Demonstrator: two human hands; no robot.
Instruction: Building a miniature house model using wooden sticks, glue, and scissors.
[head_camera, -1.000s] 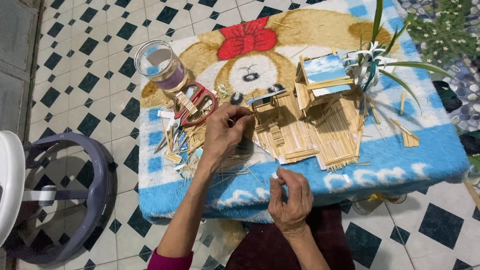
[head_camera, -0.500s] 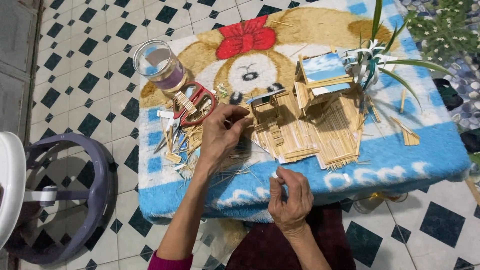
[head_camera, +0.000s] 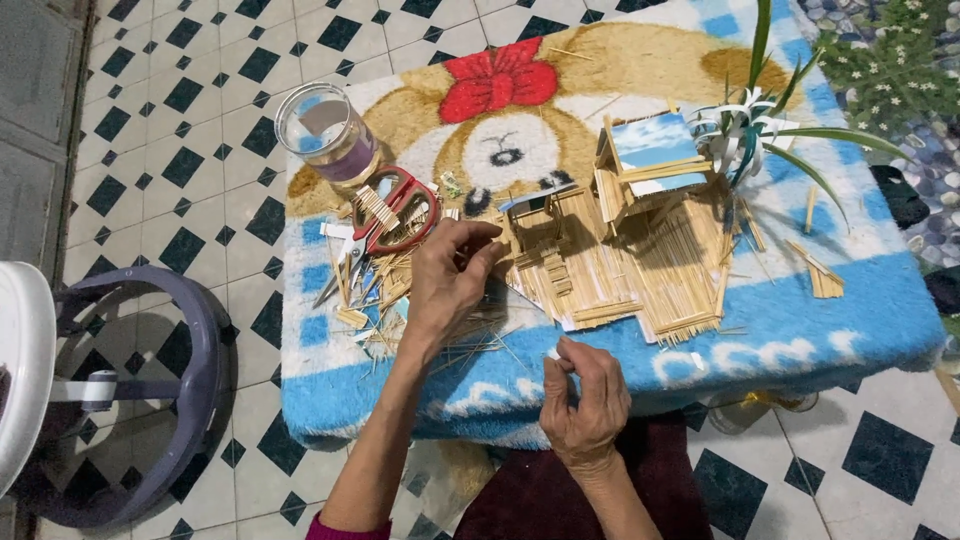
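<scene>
A small model house of thin wooden sticks (head_camera: 640, 250) stands on a plush blanket (head_camera: 820, 320) that shows a bear with a red bow. My left hand (head_camera: 450, 280) rests on the blanket at the model's left side, its fingers pinched together next to the stick steps; what they grip is too small to tell. My right hand (head_camera: 585, 400) is at the blanket's near edge, fingers closed on a small white object. Red-handled scissors (head_camera: 385, 225) lie just left of my left hand amid loose stick offcuts (head_camera: 375, 290).
A clear glass jar (head_camera: 325, 135) stands at the blanket's far left. A green plant with a white ribbon (head_camera: 760, 120) rises at the far right. A grey and white round frame (head_camera: 120, 390) stands on the chequered tile floor to the left.
My left hand has stayed beside the model, with only slight finger movement. My right hand has not shifted.
</scene>
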